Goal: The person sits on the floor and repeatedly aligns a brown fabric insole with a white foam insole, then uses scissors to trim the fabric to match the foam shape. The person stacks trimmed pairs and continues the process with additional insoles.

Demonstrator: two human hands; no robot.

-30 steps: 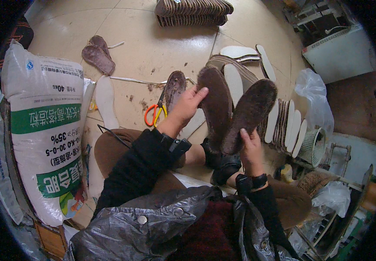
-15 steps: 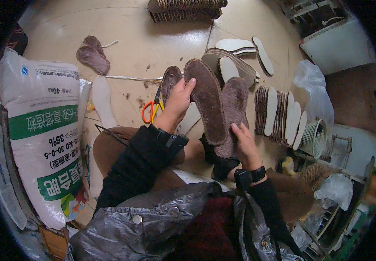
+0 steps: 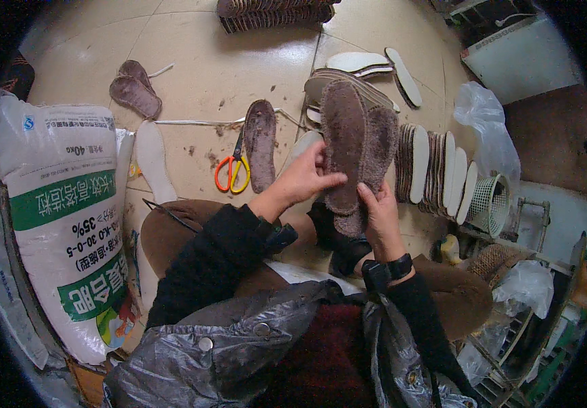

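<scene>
In front of me are two brown fleecy insoles, overlapping and roughly upright. My left hand (image 3: pixel 305 175) pinches the left edge of the front insole (image 3: pixel 343 139), thumb across its face and fingers partly hidden behind. My right hand (image 3: pixel 382 219) grips the lower right of the pair, its thumb on the front one, with the rear insole (image 3: pixel 383 136) showing to the right. A single brown insole (image 3: pixel 260 146) lies on the floor left of my hands. Beside it rest scissors (image 3: pixel 233 171) with one red and one yellow handle.
Rows of insoles (image 3: pixel 436 166) stand at right, by a white mesh basket (image 3: pixel 489 205). Insole stacks (image 3: pixel 354 62) lie ahead, with a brown bundle (image 3: pixel 276 15) farther off. Two insoles (image 3: pixel 135 92) and a white cord (image 3: pixel 198 122) lie left, near a large sack (image 3: pixel 62 170).
The front insole has shifted right over the rear one, and the pair stands more upright. My left hand has moved from its upper part to its lower left edge.
</scene>
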